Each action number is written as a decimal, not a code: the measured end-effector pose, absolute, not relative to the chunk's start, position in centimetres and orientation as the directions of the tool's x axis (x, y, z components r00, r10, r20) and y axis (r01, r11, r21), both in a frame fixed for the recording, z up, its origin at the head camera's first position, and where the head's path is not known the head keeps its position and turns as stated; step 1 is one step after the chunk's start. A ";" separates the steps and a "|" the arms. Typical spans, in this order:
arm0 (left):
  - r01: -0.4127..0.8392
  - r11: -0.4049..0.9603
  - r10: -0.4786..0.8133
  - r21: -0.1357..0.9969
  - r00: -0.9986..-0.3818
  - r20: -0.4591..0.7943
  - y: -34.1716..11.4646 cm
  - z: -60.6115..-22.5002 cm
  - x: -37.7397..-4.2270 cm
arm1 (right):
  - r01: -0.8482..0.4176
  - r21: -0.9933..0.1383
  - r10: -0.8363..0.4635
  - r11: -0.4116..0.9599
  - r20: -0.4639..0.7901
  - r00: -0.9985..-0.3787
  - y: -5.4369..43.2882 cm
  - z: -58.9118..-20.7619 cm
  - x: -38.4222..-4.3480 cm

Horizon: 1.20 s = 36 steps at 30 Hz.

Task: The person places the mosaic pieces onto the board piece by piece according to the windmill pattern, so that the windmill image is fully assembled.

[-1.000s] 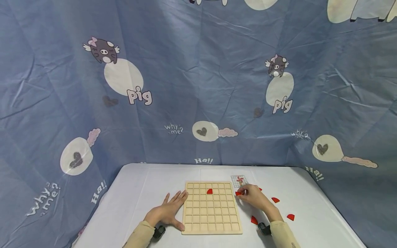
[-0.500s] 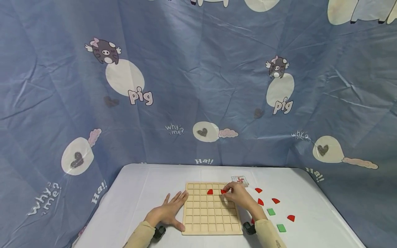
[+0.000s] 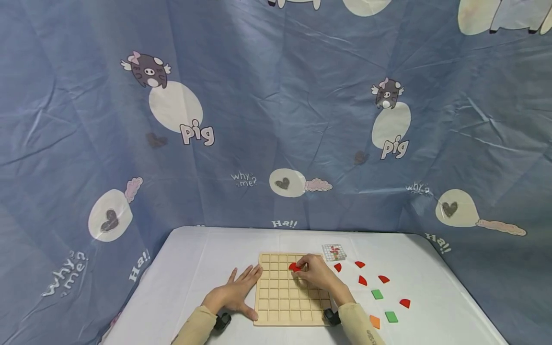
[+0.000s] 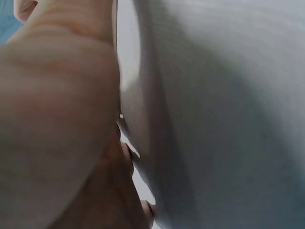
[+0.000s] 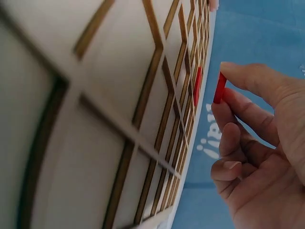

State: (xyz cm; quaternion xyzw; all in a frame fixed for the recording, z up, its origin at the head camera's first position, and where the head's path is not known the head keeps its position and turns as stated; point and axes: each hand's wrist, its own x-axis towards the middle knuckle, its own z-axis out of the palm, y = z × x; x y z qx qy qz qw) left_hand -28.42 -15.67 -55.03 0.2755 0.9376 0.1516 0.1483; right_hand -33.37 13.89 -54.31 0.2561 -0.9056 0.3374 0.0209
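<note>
A light wooden grid board [image 3: 284, 306] lies on the white table. My left hand [image 3: 235, 293] rests spread on the table, its fingertips and thumb against the board's left edge. In the left wrist view, the near part of this hand [image 4: 57, 114] fills the left side. Over the upper middle of the board, my right hand [image 3: 316, 274] pinches a red quarter-circle tile [image 5: 219, 88] between thumb and fingers. The right wrist view shows this tile on edge, apart from the grid. Another red tile [image 5: 197, 86] sits in a cell close by.
Right of the board lie several red quarter-circle tiles [image 3: 362, 280], two green squares [image 3: 377, 294] and an orange tile [image 3: 374, 321]. A card with a gridded red pattern [image 3: 334, 252] lies beyond the board's right corner. A blue printed cloth [image 3: 241, 120] hangs behind the table.
My right hand has carried the red tile leftward, from beside the board to over its upper middle. Green and orange tiles it covered now show. The left hand stays in place.
</note>
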 end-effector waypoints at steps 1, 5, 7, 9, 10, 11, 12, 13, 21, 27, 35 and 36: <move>0.473 0.803 0.561 0.362 -0.804 -0.194 -15.7 -55.0 -28.4 | -0.476 -0.604 -0.453 0.639 0.205 -0.867 13.7 -54.4 -33.4; 0.471 0.803 0.561 0.365 -0.803 -0.199 -15.7 -55.0 -28.4 | -0.458 -0.621 -0.462 0.636 0.169 -0.871 13.2 -54.4 -33.2; 0.468 0.803 0.561 0.370 -0.803 -0.202 -15.7 -55.0 -28.4 | -0.462 -0.613 -0.467 0.641 0.167 -0.868 13.1 -54.5 -33.2; 0.465 0.801 0.561 0.376 -0.802 -0.203 -15.7 -55.0 -28.4 | -0.471 -0.602 -0.472 0.645 0.171 -0.865 13.0 -54.5 -33.1; 0.464 0.801 0.561 0.378 -0.802 -0.203 -15.7 -55.0 -28.4 | -0.471 -0.598 -0.472 0.648 0.170 -0.865 13.0 -54.5 -33.1; 0.465 0.800 0.562 0.380 -0.802 -0.203 -15.7 -55.0 -28.4 | -0.473 -0.596 -0.474 0.649 0.170 -0.864 12.9 -54.5 -33.1; 0.467 0.799 0.564 0.380 -0.801 -0.200 -15.7 -54.9 -28.4 | -0.476 -0.595 -0.477 0.647 0.171 -0.862 12.9 -54.5 -33.1; 0.468 0.798 0.565 0.381 -0.801 -0.199 -15.7 -54.9 -28.5 | -0.481 -0.593 -0.481 0.645 0.174 -0.859 12.8 -54.6 -33.1; 0.481 0.791 0.576 0.378 -0.795 -0.193 -15.9 -54.8 -28.4 | -0.481 -0.576 -0.481 0.661 0.167 -0.861 12.5 -54.8 -33.3; 0.480 0.789 0.577 0.384 -0.793 -0.194 -15.8 -54.7 -28.3 | -0.461 -0.594 -0.467 0.659 0.156 -0.870 12.4 -54.9 -33.4; 0.471 0.797 0.567 0.378 -0.800 -0.197 -15.9 -54.9 -28.5 | -0.441 -0.607 -0.460 0.661 0.136 -0.877 12.5 -54.7 -33.4; 0.474 0.795 0.569 0.378 -0.799 -0.196 -15.9 -54.9 -28.5 | -0.439 -0.608 -0.460 0.662 0.133 -0.878 12.5 -54.7 -33.4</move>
